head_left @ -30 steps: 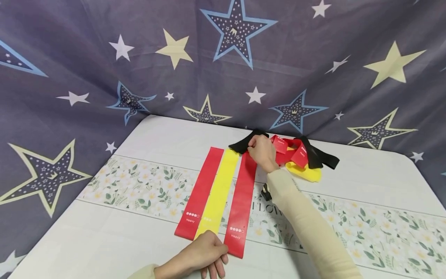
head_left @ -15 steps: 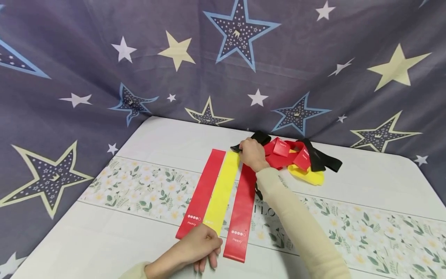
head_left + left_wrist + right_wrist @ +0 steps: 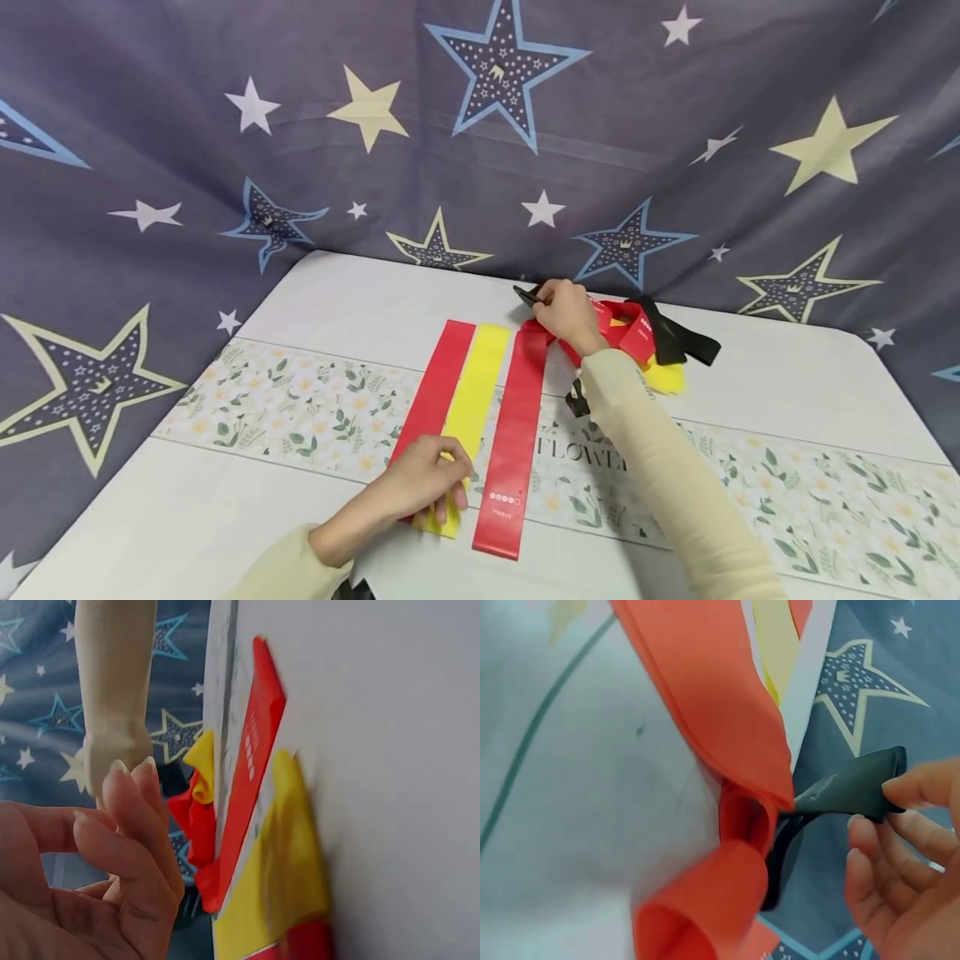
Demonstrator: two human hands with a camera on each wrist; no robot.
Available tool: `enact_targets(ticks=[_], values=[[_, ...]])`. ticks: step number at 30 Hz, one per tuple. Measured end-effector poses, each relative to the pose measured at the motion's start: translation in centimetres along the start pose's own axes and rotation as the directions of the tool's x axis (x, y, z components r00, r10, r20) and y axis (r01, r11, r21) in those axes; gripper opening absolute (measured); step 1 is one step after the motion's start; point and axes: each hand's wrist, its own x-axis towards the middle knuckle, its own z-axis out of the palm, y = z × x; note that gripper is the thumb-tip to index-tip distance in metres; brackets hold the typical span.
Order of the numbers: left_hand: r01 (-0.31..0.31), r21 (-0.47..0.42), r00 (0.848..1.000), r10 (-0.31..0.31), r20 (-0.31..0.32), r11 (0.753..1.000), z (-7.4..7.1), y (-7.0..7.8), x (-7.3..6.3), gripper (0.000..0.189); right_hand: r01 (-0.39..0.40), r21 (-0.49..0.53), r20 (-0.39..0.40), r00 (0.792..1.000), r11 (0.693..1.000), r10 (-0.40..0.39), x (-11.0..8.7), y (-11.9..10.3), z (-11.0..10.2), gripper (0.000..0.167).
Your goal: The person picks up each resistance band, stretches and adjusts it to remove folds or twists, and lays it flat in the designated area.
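Three flat resistance bands lie side by side on the table: a left red band [image 3: 438,375], a yellow band [image 3: 480,367] and a right red band [image 3: 510,450] marked "Heavy". Over the near ends of the left red and yellow bands is my left hand [image 3: 427,475], fingers loosely bent. The left wrist view shows nothing between its thumb and fingers. At the far edge my right hand [image 3: 566,312] pinches the end of a black resistance band [image 3: 855,787] between thumb and fingers. That end is lifted; the rest goes behind a curled red band [image 3: 742,817].
Right of my right hand lies a tangled pile with a red band [image 3: 637,333], a black band [image 3: 682,337] and a yellow band [image 3: 665,377]. A star-patterned curtain [image 3: 300,108] hangs behind the table's back edge. A floral strip [image 3: 300,408] crosses the white table [image 3: 225,517].
My left hand has moved forward from the near ends of the bands, up along the yellow one. My right hand dipped left, then came back right, and the black band's end is now raised.
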Motion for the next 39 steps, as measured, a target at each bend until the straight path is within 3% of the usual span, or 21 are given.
enact_targets(ticks=[8, 14, 18, 23, 28, 36, 39], values=[[-0.027, -0.002, 0.994, 0.027, -0.109, 1.0, -0.8, 1.0, 2.3, 0.02, -0.005, 0.031, 0.073, 0.997, 0.999, 0.003, -1.1, 0.7, -1.3, 0.015], [-0.036, -0.033, 0.99, 0.031, -0.138, 0.999, -0.8, 1.9, 5.7, 0.022, 0.049, 0.112, 0.057, 0.997, 0.992, -0.056, -1.9, 1.5, -1.5, 0.014], [-0.053, -0.106, 0.988, 0.037, -0.152, 0.993, -0.6, 3.1, 8.3, 0.025, 0.063, 0.126, 0.033, 0.997, 0.99, -0.067, -2.2, 1.9, -1.4, 0.016], [-0.02, -0.173, 0.979, -0.016, -0.203, 0.985, -0.3, 4.4, 12.1, 0.029, 0.046, 0.142, 0.05, 0.997, 0.989, -0.054, -2.5, 2.3, -0.6, 0.016], [0.015, -0.182, 0.967, -0.06, -0.247, 0.983, 0.3, 4.7, 15.5, 0.028, 0.019, 0.152, 0.076, 0.997, 0.988, -0.03, -2.5, 3.2, 0.3, 0.016], [0.037, -0.155, 0.95, -0.083, -0.302, 0.987, 1.0, 4.8, 19.1, 0.033, -0.007, 0.178, 0.06, 0.998, 0.984, -0.004, -2.3, 3.9, 0.5, 0.017], [0.066, -0.167, 0.939, -0.118, -0.324, 0.984, 1.0, 5.1, 20.0, 0.03, -0.011, 0.17, 0.043, 0.999, 0.985, 0.003, -2.1, 4.2, 0.4, 0.017]])
